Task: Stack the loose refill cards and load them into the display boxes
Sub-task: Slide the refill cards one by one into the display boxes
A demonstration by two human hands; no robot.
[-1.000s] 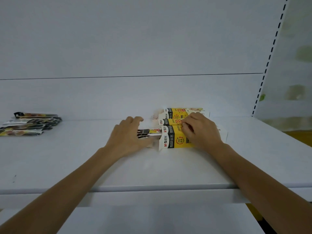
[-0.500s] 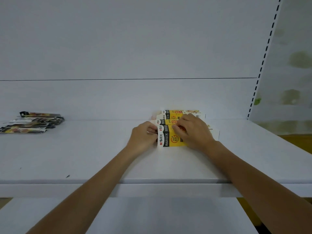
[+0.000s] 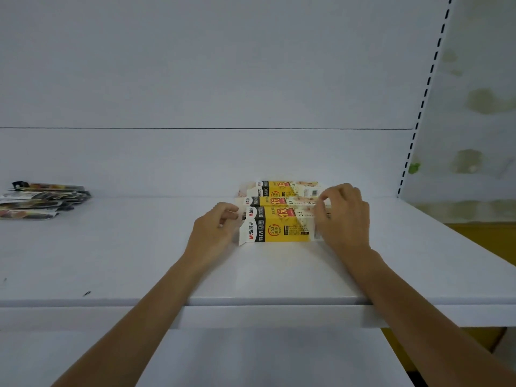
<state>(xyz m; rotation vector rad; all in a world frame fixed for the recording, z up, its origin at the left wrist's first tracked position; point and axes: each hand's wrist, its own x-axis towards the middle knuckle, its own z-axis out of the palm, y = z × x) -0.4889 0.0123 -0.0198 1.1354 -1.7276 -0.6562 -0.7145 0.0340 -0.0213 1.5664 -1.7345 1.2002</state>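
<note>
Yellow cardboard, the oblong front display box [image 3: 275,227] lies on the white shelf [image 3: 139,261], with the fingers of the right hand [image 3: 344,219] clamped round its right end. Fingers of the left hand [image 3: 216,230] curl at its flapped left end, grip unclear; glossy loose refill cards [image 3: 42,199] lie far left of it.

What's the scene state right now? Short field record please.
surface: white shelf
boxes: front display box, middle display box, rear display box; yellow, lying flat in a row from front to back
left hand: fingers curled at the open left end of the front display box; what the grip holds is unclear
right hand: grips the right end of the front display box
loose refill cards: pile at far left of the shelf, apart from the boxes
</note>
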